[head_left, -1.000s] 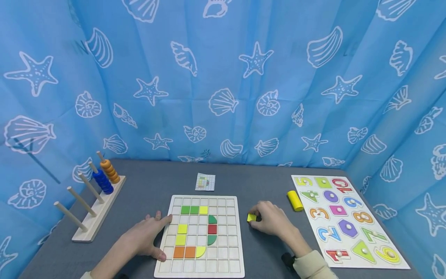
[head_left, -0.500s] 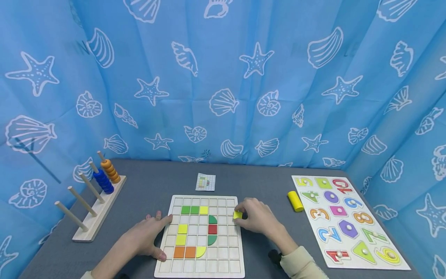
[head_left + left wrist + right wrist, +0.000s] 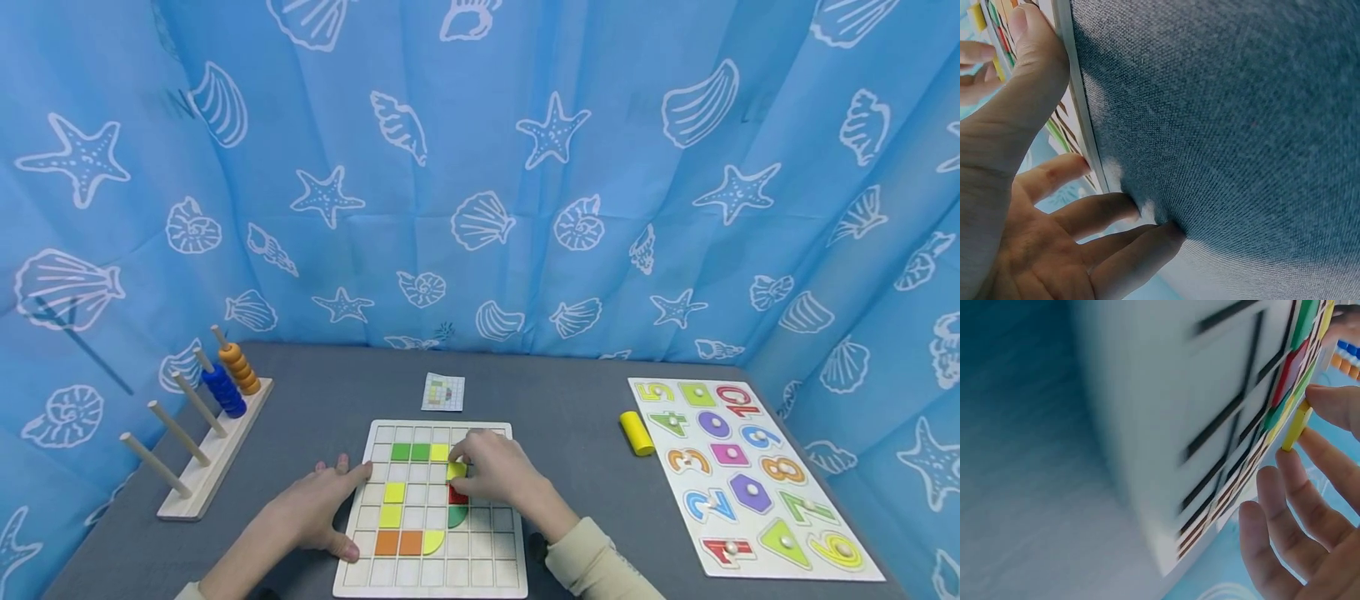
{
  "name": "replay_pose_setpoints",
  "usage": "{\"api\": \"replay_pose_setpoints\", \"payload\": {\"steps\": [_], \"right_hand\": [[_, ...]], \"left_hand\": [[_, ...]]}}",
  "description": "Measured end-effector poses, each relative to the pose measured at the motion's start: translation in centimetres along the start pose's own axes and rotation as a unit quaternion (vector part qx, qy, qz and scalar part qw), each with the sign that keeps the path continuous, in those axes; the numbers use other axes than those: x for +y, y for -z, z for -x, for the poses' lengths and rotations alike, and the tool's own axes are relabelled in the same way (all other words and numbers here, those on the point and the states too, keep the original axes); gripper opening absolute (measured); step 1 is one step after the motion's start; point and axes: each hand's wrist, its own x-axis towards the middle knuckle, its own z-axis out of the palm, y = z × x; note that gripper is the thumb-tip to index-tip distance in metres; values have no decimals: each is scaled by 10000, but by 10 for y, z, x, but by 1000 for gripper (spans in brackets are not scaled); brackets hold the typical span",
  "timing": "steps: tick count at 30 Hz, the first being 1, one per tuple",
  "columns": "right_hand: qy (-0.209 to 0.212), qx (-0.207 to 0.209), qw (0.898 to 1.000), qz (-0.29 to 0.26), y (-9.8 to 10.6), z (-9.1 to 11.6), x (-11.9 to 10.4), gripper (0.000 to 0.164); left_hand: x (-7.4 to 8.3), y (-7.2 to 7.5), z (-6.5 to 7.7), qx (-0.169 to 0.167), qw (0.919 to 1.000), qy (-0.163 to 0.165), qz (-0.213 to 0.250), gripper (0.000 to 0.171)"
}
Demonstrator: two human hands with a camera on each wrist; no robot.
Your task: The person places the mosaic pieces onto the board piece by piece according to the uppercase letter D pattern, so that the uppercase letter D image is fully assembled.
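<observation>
A pale wooden grid board point(image 3: 491, 575) lies on the table with coloured tiles in its cells. My right hand point(image 3: 498, 475) is over the board's right half, pinching a yellow tile point(image 3: 456, 471) between thumb and fingertips. In the right wrist view the yellow tile point(image 3: 1297, 425) stands out edge-on, close over the board. Below it are a red tile point(image 3: 458, 495) and a green quarter-round tile point(image 3: 457, 517); the hand hides the upper green one. Spread along the board's left edge, my left hand point(image 3: 318, 504) rests with thumb and index finger touching the rim, other fingertips on the cloth.
Behind the board lies a small printed pattern card point(image 3: 443, 392). A bead stacker point(image 3: 213, 454) with wooden pegs stands at left. To the right are a yellow cylinder point(image 3: 636, 433) and a number-and-shape peg puzzle point(image 3: 750, 483). A blue curtain point(image 3: 480, 167) hangs behind the table.
My right hand has carried the yellow tile leftward from the table beside the board to over the green quarter-round and red tiles. The left hand has stayed at the board's left edge.
</observation>
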Motion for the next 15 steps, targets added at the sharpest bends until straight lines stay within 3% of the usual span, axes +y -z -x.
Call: {"api": "replay_pose_setpoints", "payload": {"steps": [15], "right_hand": [[193,-161,9988,425,-21,-38,-50,20]], "left_hand": [[2,0,1,17,9999,-24,-141,113]]}}
